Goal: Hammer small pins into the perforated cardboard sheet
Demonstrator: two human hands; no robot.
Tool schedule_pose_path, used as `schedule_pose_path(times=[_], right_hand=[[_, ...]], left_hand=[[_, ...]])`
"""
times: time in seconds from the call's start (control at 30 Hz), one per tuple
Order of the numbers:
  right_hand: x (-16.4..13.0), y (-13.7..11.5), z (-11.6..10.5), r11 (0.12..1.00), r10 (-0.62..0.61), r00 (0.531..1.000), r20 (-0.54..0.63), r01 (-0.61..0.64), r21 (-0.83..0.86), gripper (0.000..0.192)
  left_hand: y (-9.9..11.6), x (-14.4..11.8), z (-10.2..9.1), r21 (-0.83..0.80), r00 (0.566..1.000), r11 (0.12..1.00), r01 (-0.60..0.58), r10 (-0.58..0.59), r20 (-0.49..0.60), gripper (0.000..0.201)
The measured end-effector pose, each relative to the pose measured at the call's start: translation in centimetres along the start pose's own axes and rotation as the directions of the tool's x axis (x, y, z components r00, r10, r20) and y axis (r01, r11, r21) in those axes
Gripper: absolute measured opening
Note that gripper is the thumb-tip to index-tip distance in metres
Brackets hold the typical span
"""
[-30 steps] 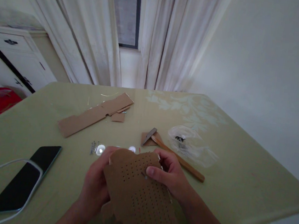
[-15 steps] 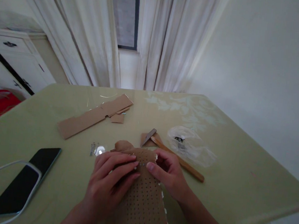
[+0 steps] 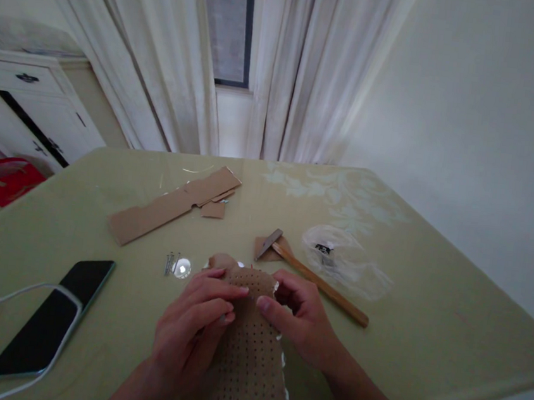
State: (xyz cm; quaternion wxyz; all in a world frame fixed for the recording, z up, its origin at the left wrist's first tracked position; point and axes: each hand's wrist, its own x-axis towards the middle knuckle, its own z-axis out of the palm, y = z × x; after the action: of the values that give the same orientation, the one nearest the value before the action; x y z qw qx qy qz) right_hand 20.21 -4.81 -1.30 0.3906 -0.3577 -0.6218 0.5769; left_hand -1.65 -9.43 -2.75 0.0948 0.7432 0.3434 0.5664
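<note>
Pale curtains (image 3: 154, 42) hang behind a yellow-green table (image 3: 429, 293), with a plain wall rising on the right. From my remote seat I see two bare hands near the table's front edge, both at one perforated cardboard piece (image 3: 246, 370).

The right hand (image 3: 300, 318) clamps its right edge near the far end, thumb on the dotted face, fingers tucked behind. The left hand (image 3: 196, 326) reaches over the left side, its index fingertip at the face, just beside the right thumb; its lower fingers and thumb come together, but I cannot tell whether they pinch anything small.

So the cardboard lies between the grips and below them. Its long axis runs from the fingertips back towards the wearer and out at the bottom of my view. Neither hand is clearly nearer; the right has the surer hold.

Just beyond the left hand are a few metal fasteners (image 3: 172, 264) and a shiny disc (image 3: 182, 269); farther off lies a long cardboard strip (image 3: 165, 215). Beyond the right hand, a hammer (image 3: 322, 285) slants with its head over a small cardboard square, a clear plastic bag (image 3: 346, 259) past it. Well left of the grip lies a dark phone (image 3: 46, 323), a white cable (image 3: 76, 299) looping across it.
</note>
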Motion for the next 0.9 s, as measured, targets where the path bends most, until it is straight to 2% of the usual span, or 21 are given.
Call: schedule_pose_path(times=[0.07,0.1,0.17,0.2,0.23,0.27,0.3,0.37,0.4,0.47,0.5,0.57,0.67,0.8,0.9], right_hand=[[0.1,0.0,0.1,1.000,0.017,1.000,-0.018,-0.017,0.005,0.039],[0.1,0.1,0.1,0.999,0.023,0.999,-0.024,-0.022,0.026,0.040],[0.2,0.1,0.1,0.995,0.038,0.999,-0.033,-0.035,0.092,0.041],[0.3,0.1,0.1,0.991,0.050,0.998,-0.040,-0.045,0.125,0.042],[0.3,0.1,0.0,0.987,0.063,0.997,-0.046,-0.055,0.152,0.042],[0.4,0.1,0.0,0.983,0.075,0.996,-0.053,-0.065,0.171,0.042],[0.4,0.0,0.0,0.980,0.084,0.995,-0.059,-0.072,0.183,0.042],[0.4,0.0,-0.1,0.978,0.091,0.993,-0.069,-0.076,0.196,0.041],[0.4,0.0,-0.2,0.977,0.093,0.993,-0.074,-0.076,0.198,0.041],[0.4,0.1,-0.3,0.980,0.092,0.992,-0.086,-0.075,0.186,0.042],[0.5,0.1,-0.3,0.982,0.091,0.992,-0.092,-0.074,0.176,0.043],[0.5,0.2,-0.3,0.985,0.090,0.991,-0.100,-0.074,0.156,0.045],[0.6,0.2,-0.4,0.986,0.087,0.990,-0.110,-0.069,0.152,0.046],[0.6,0.0,-0.4,0.987,0.089,0.989,-0.118,-0.072,0.146,0.046],[0.6,0.1,-0.3,0.988,0.083,0.988,-0.129,-0.065,0.137,0.048]], left_hand=[[0.1,0.0,-0.4,-0.079,0.994,0.994,0.080,-0.085,-0.070,0.022],[-0.1,0.2,-0.8,-0.069,0.982,0.989,0.130,-0.138,-0.126,0.018],[-1.0,0.7,-2.3,0.061,0.932,0.959,0.277,-0.252,-0.262,0.005],[-1.8,1.1,-3.3,0.165,0.892,0.911,0.377,-0.310,-0.328,0.003],[-2.8,1.4,-4.5,0.269,0.849,0.826,0.496,-0.397,-0.349,0.011],[-3.9,1.7,-5.6,0.385,0.794,0.695,0.607,-0.509,-0.333,0.018],[-4.9,1.9,-6.7,0.524,0.735,0.540,0.659,-0.610,-0.296,0.022],[-6.8,2.1,-8.5,0.773,0.599,0.225,0.593,-0.765,-0.236,0.032],[-7.4,2.0,-9.0,0.823,0.524,0.120,0.555,-0.818,-0.235,0.037],[-8.2,1.8,-9.3,0.859,0.416,0.017,0.512,-0.880,-0.230,0.042],[-8.4,1.6,-9.2,0.862,0.387,0.009,0.507,-0.896,-0.219,0.043],[-8.6,1.4,-8.8,0.870,0.380,0.037,0.491,-0.908,-0.177,0.041],[-8.7,1.3,-8.2,0.870,0.416,0.094,0.484,-0.899,-0.134,0.039],[-8.8,1.4,-8.0,0.855,0.407,0.122,0.504,-0.907,-0.110,0.036],[-8.9,1.3,-7.9,0.850,0.439,0.145,0.507,-0.892,-0.109,0.034]])
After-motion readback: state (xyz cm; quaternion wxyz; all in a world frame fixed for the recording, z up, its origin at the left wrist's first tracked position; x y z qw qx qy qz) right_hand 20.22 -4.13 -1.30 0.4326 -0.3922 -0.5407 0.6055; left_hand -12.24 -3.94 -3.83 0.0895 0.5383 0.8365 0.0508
